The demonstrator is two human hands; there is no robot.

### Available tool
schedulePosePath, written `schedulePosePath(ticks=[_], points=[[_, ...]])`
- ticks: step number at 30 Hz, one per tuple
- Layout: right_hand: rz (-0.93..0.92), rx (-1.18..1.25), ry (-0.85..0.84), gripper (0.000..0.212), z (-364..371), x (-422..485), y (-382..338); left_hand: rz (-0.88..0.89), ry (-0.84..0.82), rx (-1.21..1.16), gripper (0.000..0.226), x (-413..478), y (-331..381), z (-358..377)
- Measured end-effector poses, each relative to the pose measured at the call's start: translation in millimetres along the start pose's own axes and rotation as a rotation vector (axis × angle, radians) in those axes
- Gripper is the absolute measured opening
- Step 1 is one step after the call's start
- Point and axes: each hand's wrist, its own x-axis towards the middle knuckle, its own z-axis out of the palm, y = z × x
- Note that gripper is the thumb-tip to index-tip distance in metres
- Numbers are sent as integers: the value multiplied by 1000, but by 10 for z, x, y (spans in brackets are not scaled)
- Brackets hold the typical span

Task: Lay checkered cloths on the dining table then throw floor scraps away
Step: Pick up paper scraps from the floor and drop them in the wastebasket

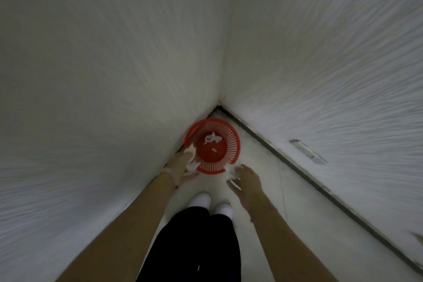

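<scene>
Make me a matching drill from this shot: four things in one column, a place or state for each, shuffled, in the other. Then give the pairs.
Things:
1. red basket
2. left hand
3. right hand
4. white shoes

Places or states:
A. fingers spread, on the basket's right
B. on the floor in the wall corner
C. holding pale scraps at the basket's rim
D. below the basket, between the forearms

Pairs: 1-B, 2-C, 3-A, 4-D
</scene>
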Motion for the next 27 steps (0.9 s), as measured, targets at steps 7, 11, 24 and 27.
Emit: schedulePosePath(ticks=[7, 11, 24, 27], points=[[-22, -31, 7, 17, -78, 87, -18, -12, -31, 81, 11, 114, 64, -135], [-27, -220, 86, 20, -338, -109, 69, 63, 62, 234, 9, -58, -48, -330], [-146, -216, 294, 17, -1409, -1961, 260, 342, -38, 757, 18, -1926, -5, -555], [-205, -156, 324, 18, -1594, -2339, 314, 362, -94, 874, 16, -2268, -24, -529]])
